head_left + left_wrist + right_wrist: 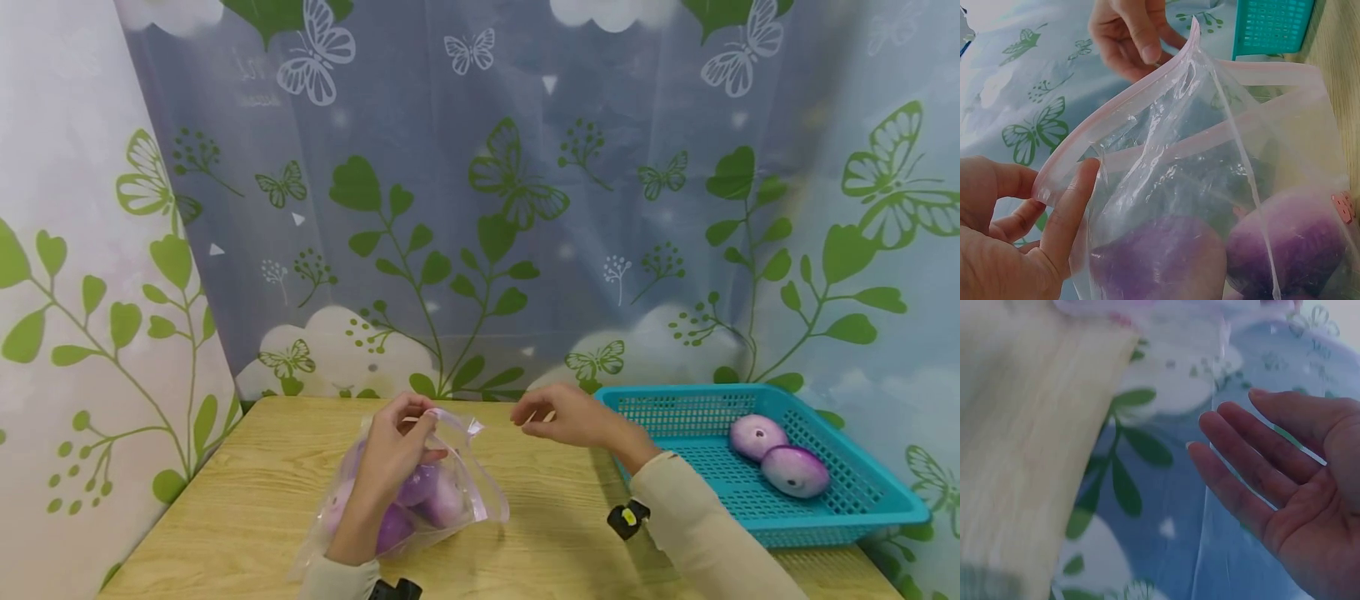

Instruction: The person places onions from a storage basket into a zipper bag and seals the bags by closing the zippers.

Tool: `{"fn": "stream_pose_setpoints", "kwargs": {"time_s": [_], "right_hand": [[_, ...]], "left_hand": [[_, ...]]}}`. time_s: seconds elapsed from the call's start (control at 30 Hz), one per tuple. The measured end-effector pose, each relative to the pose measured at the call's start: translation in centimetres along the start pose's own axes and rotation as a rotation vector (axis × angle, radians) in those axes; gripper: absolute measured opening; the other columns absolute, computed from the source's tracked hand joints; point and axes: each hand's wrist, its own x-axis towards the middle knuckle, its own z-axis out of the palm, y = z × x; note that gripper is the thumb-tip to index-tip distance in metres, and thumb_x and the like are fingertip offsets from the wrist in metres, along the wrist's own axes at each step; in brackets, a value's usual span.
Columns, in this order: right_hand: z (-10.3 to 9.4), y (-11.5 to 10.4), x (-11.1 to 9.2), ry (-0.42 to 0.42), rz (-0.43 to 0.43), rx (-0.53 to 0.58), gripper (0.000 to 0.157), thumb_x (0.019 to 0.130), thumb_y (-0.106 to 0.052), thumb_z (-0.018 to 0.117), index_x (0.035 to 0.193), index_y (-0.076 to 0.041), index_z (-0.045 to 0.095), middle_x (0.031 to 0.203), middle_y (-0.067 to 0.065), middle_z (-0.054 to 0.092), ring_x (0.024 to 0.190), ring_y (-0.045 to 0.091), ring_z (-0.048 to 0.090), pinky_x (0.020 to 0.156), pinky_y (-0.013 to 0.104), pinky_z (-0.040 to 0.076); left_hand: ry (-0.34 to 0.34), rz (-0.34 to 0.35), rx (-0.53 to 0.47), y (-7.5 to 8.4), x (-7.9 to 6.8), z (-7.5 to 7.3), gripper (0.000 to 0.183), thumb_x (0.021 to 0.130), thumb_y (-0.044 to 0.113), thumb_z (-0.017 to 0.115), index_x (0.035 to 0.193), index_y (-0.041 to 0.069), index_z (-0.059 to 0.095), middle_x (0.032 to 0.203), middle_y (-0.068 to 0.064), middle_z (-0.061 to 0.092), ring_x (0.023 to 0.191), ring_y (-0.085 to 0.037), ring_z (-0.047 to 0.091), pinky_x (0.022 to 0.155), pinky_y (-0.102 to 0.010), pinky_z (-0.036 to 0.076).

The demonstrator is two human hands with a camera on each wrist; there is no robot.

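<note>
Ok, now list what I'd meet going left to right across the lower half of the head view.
Pale leaf-print sheet → clear bag of purple produce → right grip → teal basket holding two purple-and-white pieces.

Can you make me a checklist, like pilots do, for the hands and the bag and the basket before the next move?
1. Left hand has the bag: ok, it pinches the rim.
2. Bag mouth open: ok, its two edges stand apart in the left wrist view.
3. Right hand free: ok, its fingers hold nothing.
4. Basket empty: not ok, two purple vegetables lie in it, touching or nearly so.
5. Number of purple vegetables in the bag known: cannot tell. Several show through the plastic, but the left hand and arm hide part of the bag.
</note>
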Motion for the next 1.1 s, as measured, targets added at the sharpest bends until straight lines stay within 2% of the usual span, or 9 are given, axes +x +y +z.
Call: {"fn": "stream_pose_setpoints", "kwargs": {"time_s": [0.23,0.37,0.63,0.77,0.87,1.1], "right_hand": [[-4.5,2.6,-2.2,0.011,0.081,-0.059,0.017,0.098,-0.008,0.069,0.114,-0.004,0.072,0.110,0.013,0.074,0.096,0.024,0.074,0.086,0.036,0.065],[-6.9,4.6,-3.8,0.001,0.142,-0.106,0.019,0.096,-0.008,0.070,0.114,-0.002,0.072,0.110,0.017,0.074,0.094,0.026,0.074,0.083,0.035,0.066],[-11.2,9.7,-9.0,0.000,0.287,-0.233,0.014,0.089,-0.002,0.074,0.103,0.001,0.072,0.101,0.015,0.073,0.090,0.027,0.070,0.078,0.041,0.065],[-12.4,11.8,-11.6,-0.009,0.354,-0.325,0.016,0.083,-0.002,0.079,0.098,0.000,0.073,0.094,0.013,0.072,0.086,0.026,0.068,0.073,0.041,0.062],[-12.9,12.8,-13.3,-0.029,0.432,-0.354,0.018,0.080,-0.001,0.081,0.095,0.000,0.072,0.093,0.015,0.072,0.085,0.028,0.067,0.070,0.042,0.062],[-13.2,14.8,-16.4,-0.085,0.603,-0.264,0.022,0.082,0.000,0.077,0.102,0.007,0.070,0.100,0.028,0.071,0.080,0.027,0.069,0.060,0.041,0.063]], "left_hand": [[0.001,0.001,-0.003,0.0,0.1,-0.1,0.012,0.102,0.005,0.057,0.110,-0.001,0.064,0.110,-0.018,0.060,0.086,-0.019,0.064,0.070,-0.037,0.069],[0.002,0.006,-0.007,0.0,0.0,-0.1,0.011,0.102,0.004,0.057,0.109,-0.001,0.064,0.109,-0.018,0.060,0.085,-0.019,0.064,0.070,-0.037,0.069],[-0.001,0.001,-0.008,-0.2,-0.1,0.1,0.011,0.101,0.003,0.058,0.109,-0.001,0.063,0.108,-0.017,0.060,0.091,-0.028,0.066,0.070,-0.037,0.069],[0.005,-0.001,-0.013,-0.2,0.0,0.1,0.011,0.101,0.004,0.058,0.109,-0.001,0.064,0.108,-0.016,0.060,0.091,-0.028,0.066,0.070,-0.037,0.069],[0.002,0.007,-0.018,-0.1,0.1,0.1,0.011,0.101,0.004,0.058,0.109,-0.001,0.064,0.108,-0.016,0.060,0.090,-0.025,0.065,0.070,-0.037,0.069],[-0.003,0.009,-0.014,-0.1,0.0,0.0,0.011,0.101,0.003,0.057,0.110,-0.002,0.063,0.108,-0.016,0.059,0.087,-0.019,0.063,0.070,-0.037,0.069]]}}
